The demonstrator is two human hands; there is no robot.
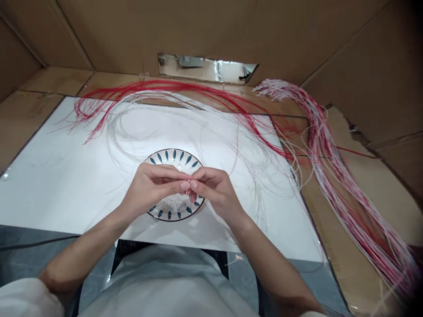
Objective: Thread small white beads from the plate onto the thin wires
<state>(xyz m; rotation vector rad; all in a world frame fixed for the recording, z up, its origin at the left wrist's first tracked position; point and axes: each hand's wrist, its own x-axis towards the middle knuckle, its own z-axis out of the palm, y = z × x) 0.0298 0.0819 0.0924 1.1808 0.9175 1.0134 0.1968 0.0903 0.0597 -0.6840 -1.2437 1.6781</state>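
Over a white plate (167, 155) with blue leaf marks round its rim, my two hands meet fingertip to fingertip. My left hand (153, 185) is closed in a pinch, thumb against fingers. Likewise, my right hand (214, 187) pinches from the other side, its fingertips touching the left ones. A short bit of white thread (187, 192) shows between the fingertips; the rest of it is hidden by them. Small white pieces, perhaps beads (175, 204), lie in the plate below the hands.
Red threads (165, 82) and loose white threads (122, 119) arc across the back of the white board (66, 176). A thick red-and-white thread bundle (330, 176) runs down the right side. Cardboard walls (198, 26) surround the back and sides, with a cut-out slot (208, 69).
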